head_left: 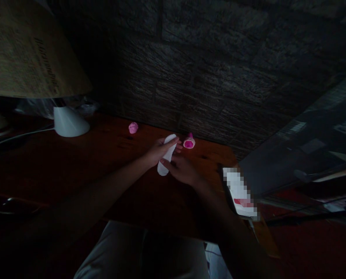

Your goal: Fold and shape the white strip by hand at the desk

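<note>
Between my two hands is a long, flat white strip with rounded ends [167,157], which looks like soft modelling clay. My left hand [157,152] is closed on its upper part, the thumb lying across the face and the fingers behind. Lower down, my right hand [183,169] grips the right edge, its thumb on top of the strip. Just beyond my fingers sits a small pale pink cup-like piece [189,144] with a bright magenta centre. A crumpled pink lump [133,128] lies farther left, apart from both hands.
On the left of the wooden table [109,143] stands a lamp with a white base [70,122] and a printed brown shade [30,54]. A phone with a lit screen [239,192] and a cable lies at the right edge. A dark brick wall [190,73] rises behind.
</note>
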The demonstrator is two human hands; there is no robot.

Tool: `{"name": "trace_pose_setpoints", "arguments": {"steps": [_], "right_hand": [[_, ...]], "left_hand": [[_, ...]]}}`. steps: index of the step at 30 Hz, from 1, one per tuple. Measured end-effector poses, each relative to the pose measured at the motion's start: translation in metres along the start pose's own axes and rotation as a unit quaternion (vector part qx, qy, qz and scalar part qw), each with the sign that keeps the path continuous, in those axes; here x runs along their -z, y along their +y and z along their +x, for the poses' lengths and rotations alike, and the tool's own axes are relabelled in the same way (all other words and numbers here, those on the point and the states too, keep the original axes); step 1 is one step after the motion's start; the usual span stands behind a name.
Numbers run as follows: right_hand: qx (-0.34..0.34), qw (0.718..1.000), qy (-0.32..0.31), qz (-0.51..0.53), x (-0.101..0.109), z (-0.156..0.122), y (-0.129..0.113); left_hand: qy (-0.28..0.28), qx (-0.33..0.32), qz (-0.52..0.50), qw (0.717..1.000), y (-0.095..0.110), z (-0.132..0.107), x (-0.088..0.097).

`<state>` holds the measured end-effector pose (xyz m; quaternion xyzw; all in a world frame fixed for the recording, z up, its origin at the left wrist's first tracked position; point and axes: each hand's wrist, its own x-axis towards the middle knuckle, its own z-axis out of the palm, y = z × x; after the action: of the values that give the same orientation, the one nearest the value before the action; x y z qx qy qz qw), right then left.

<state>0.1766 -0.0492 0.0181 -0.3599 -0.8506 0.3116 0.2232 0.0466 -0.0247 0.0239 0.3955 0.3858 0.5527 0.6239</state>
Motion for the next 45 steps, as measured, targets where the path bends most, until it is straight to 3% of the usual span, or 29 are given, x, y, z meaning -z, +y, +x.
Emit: {"name": "trace_pose_setpoints", "arguments": {"steps": [10, 23, 35, 45], "right_hand": [[0.01, 0.999, -0.001, -0.052, 0.001, -0.001, -0.005], [0.006, 0.999, -0.003, -0.04, -0.001, -0.001, -0.002], [0.045, 0.997, 0.014, -0.059, -0.002, -0.001, 0.0], [0.031, 0.997, 0.005, -0.064, 0.0, 0.0, -0.003]], "left_hand": [[-0.016, -0.005, 0.015, 1.0, -0.006, 0.001, 0.003], [-0.002, -0.006, 0.028, 1.0, -0.006, 0.002, 0.004], [-0.032, -0.072, 0.142, 0.987, -0.015, 0.005, 0.011], [-0.011, -0.045, 0.127, 0.991, -0.012, 0.003, 0.007]]}}
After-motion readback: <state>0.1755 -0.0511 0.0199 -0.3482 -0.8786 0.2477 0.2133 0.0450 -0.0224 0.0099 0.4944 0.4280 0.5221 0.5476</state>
